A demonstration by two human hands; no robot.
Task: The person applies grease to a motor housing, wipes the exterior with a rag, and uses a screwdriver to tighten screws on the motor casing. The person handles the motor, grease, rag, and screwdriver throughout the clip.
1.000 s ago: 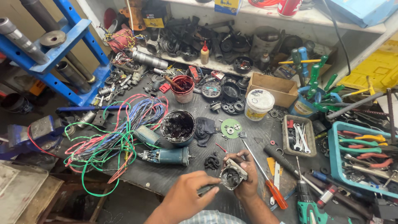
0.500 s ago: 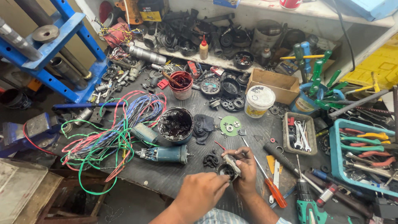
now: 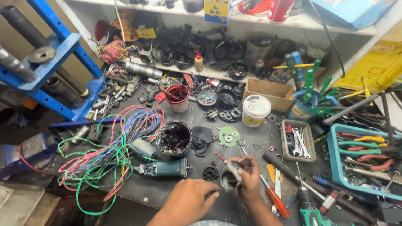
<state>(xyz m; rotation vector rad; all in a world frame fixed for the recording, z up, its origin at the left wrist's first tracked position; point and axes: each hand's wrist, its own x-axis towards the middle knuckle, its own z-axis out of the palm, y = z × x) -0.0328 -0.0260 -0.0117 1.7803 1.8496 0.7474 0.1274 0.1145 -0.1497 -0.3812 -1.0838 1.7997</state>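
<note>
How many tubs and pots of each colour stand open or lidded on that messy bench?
Red pot: 1
Black grease tub: 1
White lidded tub: 1
Blue tool-filled tub: 1
Total: 4

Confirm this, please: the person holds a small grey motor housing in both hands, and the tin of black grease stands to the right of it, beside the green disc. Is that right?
Not quite. In the head view the tin of black grease stands up and to the left of the grey motor housing, with the green disc on the tin's right. The left hand and right hand do hold the housing.
</note>
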